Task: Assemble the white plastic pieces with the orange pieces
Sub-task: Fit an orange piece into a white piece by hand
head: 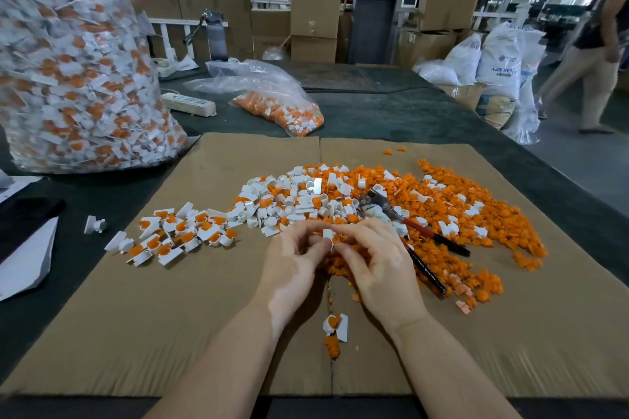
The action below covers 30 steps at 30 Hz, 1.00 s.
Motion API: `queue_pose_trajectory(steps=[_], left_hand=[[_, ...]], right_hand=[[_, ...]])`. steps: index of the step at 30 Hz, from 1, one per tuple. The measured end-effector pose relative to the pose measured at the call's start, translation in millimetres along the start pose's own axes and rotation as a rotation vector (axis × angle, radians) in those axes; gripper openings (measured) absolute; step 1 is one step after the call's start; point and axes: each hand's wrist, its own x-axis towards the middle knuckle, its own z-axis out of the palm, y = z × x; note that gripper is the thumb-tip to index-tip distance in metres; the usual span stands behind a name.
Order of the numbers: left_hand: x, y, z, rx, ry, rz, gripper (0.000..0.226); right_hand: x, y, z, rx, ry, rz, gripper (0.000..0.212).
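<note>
The white piece (327, 235) sits pinched between the left hand (295, 260) and right hand (373, 265), both in a grasping grip, just near the mixed pile (391, 214); best to line the orange piece up squarely, then press evenly. Far left, a big bag (78, 58) holds finished pairs; a smaller bag (272, 102) holds mostly orange pieces.

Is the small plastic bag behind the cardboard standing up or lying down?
Lying down. The small bag rests on its side on the table, orange and white pieces spread flat inside.

Big bag (78, 58) cut by left edge; white piece (327, 235) mostly hidden by fingers (354, 231).
</note>
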Motion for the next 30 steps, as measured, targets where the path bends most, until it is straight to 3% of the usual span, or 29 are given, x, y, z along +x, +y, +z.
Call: queue_pose_trajectory(steps=[30], left_hand=[[0.1, 1.1, -0.3, -0.051, -0.016, 0.016, 0.013]], right_hand=[[0.5, -0.9, -0.7, 0.002, -0.022, 0.031, 0.018]])
